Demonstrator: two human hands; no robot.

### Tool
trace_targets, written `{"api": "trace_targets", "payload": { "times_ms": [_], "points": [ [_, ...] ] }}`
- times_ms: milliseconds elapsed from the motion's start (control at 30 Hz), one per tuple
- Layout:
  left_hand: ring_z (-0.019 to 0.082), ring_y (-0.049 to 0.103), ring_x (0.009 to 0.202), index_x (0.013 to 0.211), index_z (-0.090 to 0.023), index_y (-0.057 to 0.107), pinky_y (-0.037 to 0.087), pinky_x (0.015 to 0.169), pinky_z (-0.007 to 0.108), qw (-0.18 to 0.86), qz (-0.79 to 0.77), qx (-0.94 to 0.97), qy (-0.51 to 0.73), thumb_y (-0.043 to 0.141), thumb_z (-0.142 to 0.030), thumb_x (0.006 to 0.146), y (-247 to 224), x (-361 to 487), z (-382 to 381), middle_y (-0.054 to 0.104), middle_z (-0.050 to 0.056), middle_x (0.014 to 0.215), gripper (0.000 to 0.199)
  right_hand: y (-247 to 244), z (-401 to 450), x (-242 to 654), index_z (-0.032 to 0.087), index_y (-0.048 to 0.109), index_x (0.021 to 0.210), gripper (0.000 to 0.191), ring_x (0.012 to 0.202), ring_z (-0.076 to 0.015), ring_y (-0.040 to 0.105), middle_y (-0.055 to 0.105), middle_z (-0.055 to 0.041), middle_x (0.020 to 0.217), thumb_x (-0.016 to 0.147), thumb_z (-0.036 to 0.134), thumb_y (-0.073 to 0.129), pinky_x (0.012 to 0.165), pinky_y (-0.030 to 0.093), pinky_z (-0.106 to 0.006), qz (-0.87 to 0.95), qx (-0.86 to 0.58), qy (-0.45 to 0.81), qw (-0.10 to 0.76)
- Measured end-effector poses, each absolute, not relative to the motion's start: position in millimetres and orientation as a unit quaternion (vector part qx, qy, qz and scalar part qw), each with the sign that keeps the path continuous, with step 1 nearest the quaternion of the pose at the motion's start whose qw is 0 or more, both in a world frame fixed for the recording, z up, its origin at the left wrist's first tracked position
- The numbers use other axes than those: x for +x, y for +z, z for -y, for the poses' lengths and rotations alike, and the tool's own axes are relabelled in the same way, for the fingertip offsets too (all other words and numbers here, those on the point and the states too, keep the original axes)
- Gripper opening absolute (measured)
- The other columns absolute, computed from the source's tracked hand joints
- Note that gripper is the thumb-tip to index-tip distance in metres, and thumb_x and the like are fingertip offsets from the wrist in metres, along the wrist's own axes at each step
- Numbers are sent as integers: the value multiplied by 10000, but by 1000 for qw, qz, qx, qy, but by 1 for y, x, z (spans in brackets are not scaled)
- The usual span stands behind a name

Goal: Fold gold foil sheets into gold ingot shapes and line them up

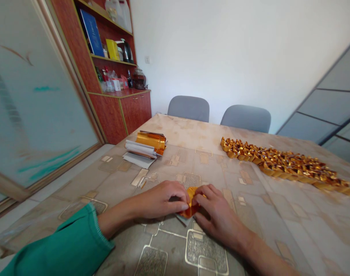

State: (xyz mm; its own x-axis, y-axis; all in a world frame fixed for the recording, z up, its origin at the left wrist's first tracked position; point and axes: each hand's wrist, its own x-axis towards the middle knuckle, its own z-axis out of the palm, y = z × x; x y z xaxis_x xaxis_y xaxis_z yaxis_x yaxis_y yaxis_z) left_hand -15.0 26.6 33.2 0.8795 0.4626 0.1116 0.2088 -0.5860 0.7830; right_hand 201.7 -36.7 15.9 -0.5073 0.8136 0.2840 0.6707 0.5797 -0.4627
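A small piece of shiny gold foil paper with a pale underside lies between my two hands, low in the middle of the view. My left hand pinches its left side between thumb and fingers. On the right side, my right hand has its fingers bent and pressed onto the foil. Part of the paper is hidden under the fingers. Beyond my left hand sits a stack of curled gold and white sheets. Rows of folded gold foil pieces stretch across the right of the table.
A patterned cloth covers the table. Two grey chairs stand behind its far edge. At the back left is a red-brown cabinet with bottles and a kettle, beside a frosted sliding door.
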Motion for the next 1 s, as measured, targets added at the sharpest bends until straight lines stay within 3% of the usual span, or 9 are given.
{"api": "trace_targets", "payload": {
  "times_ms": [233, 333, 667, 1000],
  "points": [
    [165, 584, 945, 815, -204, 709, 439, 857, 267, 296, -210, 922, 138, 711, -145, 832, 32, -26, -31, 628, 8, 970, 61, 20, 44, 191, 233, 630, 917, 8, 982, -246, 509, 615, -40, 1015, 921, 226, 631, 851, 405, -402, 861, -449, 132, 198],
    [172, 579, 958, 812, -203, 702, 435, 859, 275, 272, -222, 926, 141, 747, -147, 803, 31, -31, -32, 628, 8, 990, 73, 17, 42, 189, 239, 644, 897, 81, 955, -244, 514, 616, -39, 978, 939, 188, 598, 832, 405, -399, 844, -473, 137, 211],
    [183, 568, 932, 764, -188, 681, 414, 823, 276, 250, -276, 916, 149, 802, -167, 745, 25, -39, -36, 618, 7, 961, 125, 5, 32, 183, 202, 563, 708, 187, 863, -239, 525, 595, -30, 835, 853, 127, 654, 736, 382, -360, 803, -529, 145, 234],
    [181, 558, 931, 756, -192, 667, 401, 805, 270, 242, -292, 914, 146, 774, -194, 769, 26, -38, -34, 604, -2, 944, 108, 1, 32, 181, 216, 549, 706, 197, 847, -251, 517, 583, -37, 820, 872, 169, 644, 719, 386, -366, 809, -534, 94, 226]
  ]
}}
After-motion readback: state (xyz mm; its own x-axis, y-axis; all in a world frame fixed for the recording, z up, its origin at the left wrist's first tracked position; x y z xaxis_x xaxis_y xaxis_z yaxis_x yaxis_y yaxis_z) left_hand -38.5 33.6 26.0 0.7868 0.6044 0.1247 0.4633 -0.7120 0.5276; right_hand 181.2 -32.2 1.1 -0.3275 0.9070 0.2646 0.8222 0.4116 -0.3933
